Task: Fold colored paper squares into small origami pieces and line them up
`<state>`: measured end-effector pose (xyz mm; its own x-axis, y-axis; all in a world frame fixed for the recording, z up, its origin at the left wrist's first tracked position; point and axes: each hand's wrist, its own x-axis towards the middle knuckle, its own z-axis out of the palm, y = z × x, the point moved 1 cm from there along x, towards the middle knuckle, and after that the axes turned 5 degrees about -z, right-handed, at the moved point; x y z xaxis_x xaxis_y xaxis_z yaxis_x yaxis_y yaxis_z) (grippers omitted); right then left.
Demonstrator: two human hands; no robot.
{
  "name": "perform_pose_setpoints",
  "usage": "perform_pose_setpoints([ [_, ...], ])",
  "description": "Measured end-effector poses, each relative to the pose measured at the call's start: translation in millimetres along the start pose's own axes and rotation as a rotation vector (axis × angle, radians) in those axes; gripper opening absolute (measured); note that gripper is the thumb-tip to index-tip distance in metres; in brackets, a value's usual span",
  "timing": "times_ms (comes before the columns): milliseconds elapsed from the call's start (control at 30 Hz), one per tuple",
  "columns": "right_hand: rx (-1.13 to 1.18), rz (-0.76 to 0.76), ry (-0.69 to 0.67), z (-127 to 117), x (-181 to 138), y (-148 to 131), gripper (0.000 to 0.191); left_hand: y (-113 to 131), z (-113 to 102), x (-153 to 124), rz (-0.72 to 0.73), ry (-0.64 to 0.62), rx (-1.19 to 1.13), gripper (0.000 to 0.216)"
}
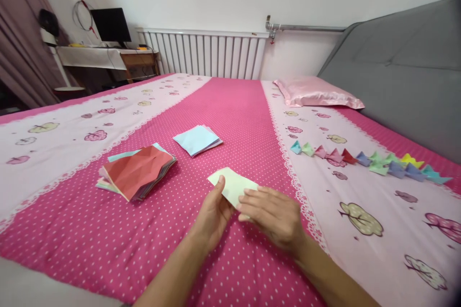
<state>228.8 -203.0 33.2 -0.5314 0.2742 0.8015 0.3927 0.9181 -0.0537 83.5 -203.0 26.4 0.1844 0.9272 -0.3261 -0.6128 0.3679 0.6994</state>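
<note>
A pale green sheet of paper is held between my two hands, just above the pink dotted bedspread. My left hand grips its left side, thumb on top and fingers beneath. My right hand lies over the right side with its fingers together on top; its thumb is hidden. A neat stack of square paper with light blue on top rests beyond my hands. Further left sits a looser pile of coloured paper, a creased red sheet uppermost.
Several folded paper boats in mixed colours line the bed at right. A pink pillow lies at the far right against the grey headboard. Behind the bed are a white radiator and a desk with a monitor.
</note>
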Motion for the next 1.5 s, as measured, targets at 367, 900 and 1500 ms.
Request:
perform_pose_setpoints([
  [367, 0.042, 0.099, -0.013, -0.2, 1.7, 16.2, 0.030, 9.8, -4.8, -3.4, -0.071, 0.114, -0.015, 0.020],
  [900, 0.331, 0.366, 0.013, 7.6, -4.2, 24.4, 0.013, 1.8, 0.9, -5.9, -0.061, -0.042, -0.043, 0.027],
  [1500, 0.410, 0.872, 0.053, 10.7, 1.6, 0.7, 0.018, -18.9, 6.2, -5.8, 0.057, -0.147, 0.005, 0.025],
])
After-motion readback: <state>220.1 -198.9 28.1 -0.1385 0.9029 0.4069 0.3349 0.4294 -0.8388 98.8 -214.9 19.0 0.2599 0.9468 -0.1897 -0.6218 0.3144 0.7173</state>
